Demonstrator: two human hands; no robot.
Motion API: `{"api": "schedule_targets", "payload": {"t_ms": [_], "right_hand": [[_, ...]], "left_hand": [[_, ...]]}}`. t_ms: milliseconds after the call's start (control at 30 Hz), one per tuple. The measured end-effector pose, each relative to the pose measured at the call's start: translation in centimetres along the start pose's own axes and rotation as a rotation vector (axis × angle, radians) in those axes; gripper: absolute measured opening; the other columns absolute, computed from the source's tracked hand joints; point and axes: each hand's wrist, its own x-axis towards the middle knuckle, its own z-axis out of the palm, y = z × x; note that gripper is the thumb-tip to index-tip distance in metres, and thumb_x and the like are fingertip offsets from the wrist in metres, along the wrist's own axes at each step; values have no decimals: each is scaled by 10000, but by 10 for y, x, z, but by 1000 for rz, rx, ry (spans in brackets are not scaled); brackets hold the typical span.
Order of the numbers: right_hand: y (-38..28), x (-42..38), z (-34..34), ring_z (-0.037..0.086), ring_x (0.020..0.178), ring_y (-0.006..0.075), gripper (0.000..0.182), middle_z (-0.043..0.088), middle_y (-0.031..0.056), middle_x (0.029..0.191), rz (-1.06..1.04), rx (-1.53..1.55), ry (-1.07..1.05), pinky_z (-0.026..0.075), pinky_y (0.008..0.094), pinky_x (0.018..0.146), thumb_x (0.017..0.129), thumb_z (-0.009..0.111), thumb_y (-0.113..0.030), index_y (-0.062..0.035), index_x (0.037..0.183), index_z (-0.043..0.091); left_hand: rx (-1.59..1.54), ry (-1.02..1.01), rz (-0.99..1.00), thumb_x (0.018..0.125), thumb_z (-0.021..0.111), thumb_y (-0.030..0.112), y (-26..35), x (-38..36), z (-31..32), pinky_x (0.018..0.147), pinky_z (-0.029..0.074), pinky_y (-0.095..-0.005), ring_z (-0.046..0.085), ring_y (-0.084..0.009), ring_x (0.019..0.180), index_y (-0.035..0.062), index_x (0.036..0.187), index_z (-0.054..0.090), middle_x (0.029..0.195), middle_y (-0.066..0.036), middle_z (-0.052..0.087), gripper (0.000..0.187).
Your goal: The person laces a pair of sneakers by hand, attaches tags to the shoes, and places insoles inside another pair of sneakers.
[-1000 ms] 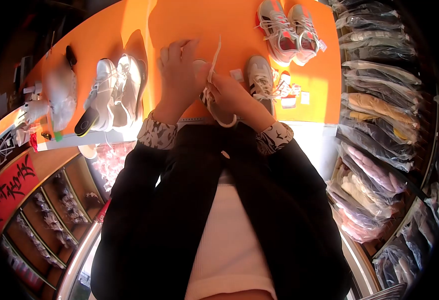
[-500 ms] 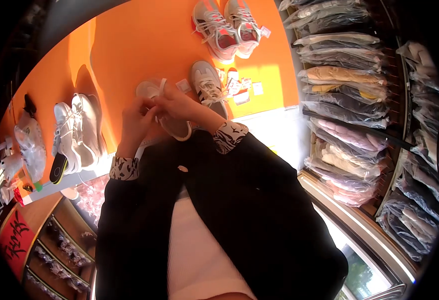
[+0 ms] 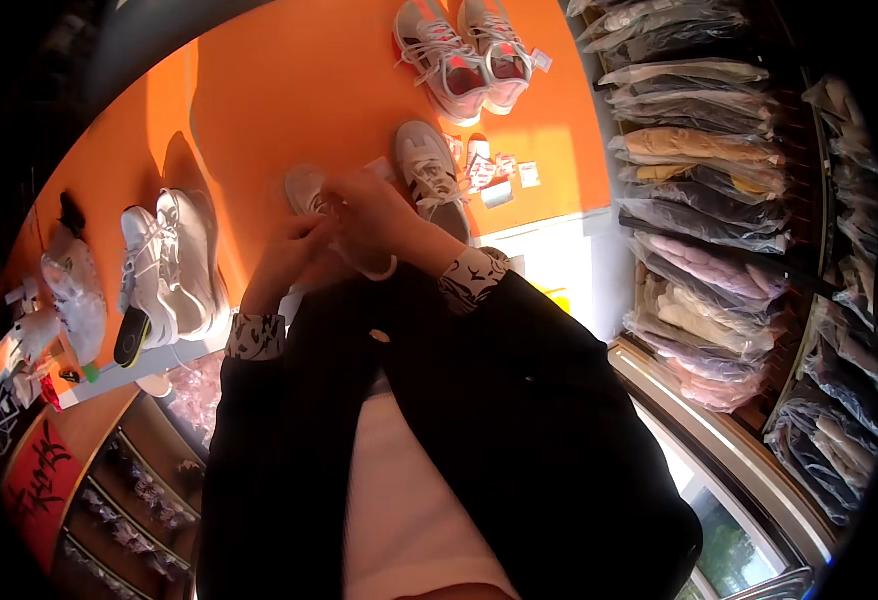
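Note:
A light shoe (image 3: 304, 190) lies on the orange table (image 3: 279, 70), toe pointing away, mostly covered by both hands. My right hand (image 3: 374, 212) is over its middle with the fingers bent and pressed together. My left hand (image 3: 294, 252) meets it from the left, fingers also drawn together. What the fingertips hold is too small and blurred to name. Just right of the hands rests a white shoe with dark stripes and laces (image 3: 429, 175), untouched. Small red and white tags (image 3: 481, 168) lie beside that shoe.
A grey and pink pair of shoes (image 3: 464, 60) stands at the table's far side. On the left are a white pair (image 3: 174, 260) and a plastic-wrapped shoe (image 3: 77, 295). Bagged folded clothes (image 3: 699, 150) fill the right-hand shelves. Lower left is a shelf unit (image 3: 129, 500).
My right hand has turned and come down over the shoe, and my left hand has moved slightly lower. The light strip raised between the fingers no longer shows. The whole view has shifted a little.

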Motion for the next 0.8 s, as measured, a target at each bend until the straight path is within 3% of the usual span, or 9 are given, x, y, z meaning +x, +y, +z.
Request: {"api": "schedule_targets", "payload": {"t_ms": [100,233,300,467,533,633,733,767,800], "right_hand": [[-7,1,-6,628,845,303,198,631,141,872,-193,115,34,485,352,750,793,669,-137,-27,927,574],[-2,-1,7,622,854,237,186,626,117,876,-170,392,-24,485,304,753,890,589,-211,-25,892,591],[2,2,0,597,819,196,287,614,108,871,427,1280,-70,475,284,735,951,506,-251,-25,796,590],[39,7,-44,567,725,137,359,577,43,719,497,875,-28,440,262,706,957,518,-307,-26,735,549],[40,1,-57,596,688,168,273,594,30,693,340,207,-148,464,308,668,886,611,-284,-37,770,591],[27,-10,-72,621,702,232,166,631,50,763,18,-338,-198,479,344,651,801,690,-240,-83,838,651],[45,-9,-63,619,707,270,163,648,59,855,-53,-555,-136,487,368,629,761,720,-217,-117,885,688],[52,-9,-57,607,665,273,172,650,62,865,-46,-695,-72,486,365,617,784,704,-229,-86,879,687],[60,-9,-46,607,665,273,172,650,62,865,-44,-699,-71,486,365,617,784,704,-229,-86,879,687]], "left_hand": [[-448,115,-156,963,544,269,3,-3,-2,522,257,-195,350,-33,563,59,895,639,676,61,486,241],[-494,67,-9,936,585,248,-19,-3,-2,520,284,-190,394,-39,558,41,945,661,708,50,534,221],[-334,122,-19,928,591,228,-19,-4,0,519,321,-206,437,-51,558,29,937,659,708,28,563,210],[486,305,6,912,597,171,-53,-20,-12,529,429,-238,550,-78,579,4,924,651,721,-44,641,176],[721,342,5,893,591,119,-62,-30,-16,549,467,-269,579,-94,593,-6,886,665,714,-82,655,145],[166,439,-64,846,593,78,-55,-35,-5,580,497,-338,609,-243,587,-2,859,668,675,-135,632,111],[-156,452,12,845,591,64,-66,-26,0,601,503,-339,607,-254,612,0,868,670,728,-127,619,104],[-157,447,15,845,591,64,-71,-22,2,601,503,-339,607,-254,612,0,868,670,728,-127,619,104],[287,527,186,851,594,57,-76,-19,4,608,501,-322,608,-232,631,4,878,670,747,-111,612,97]]}}
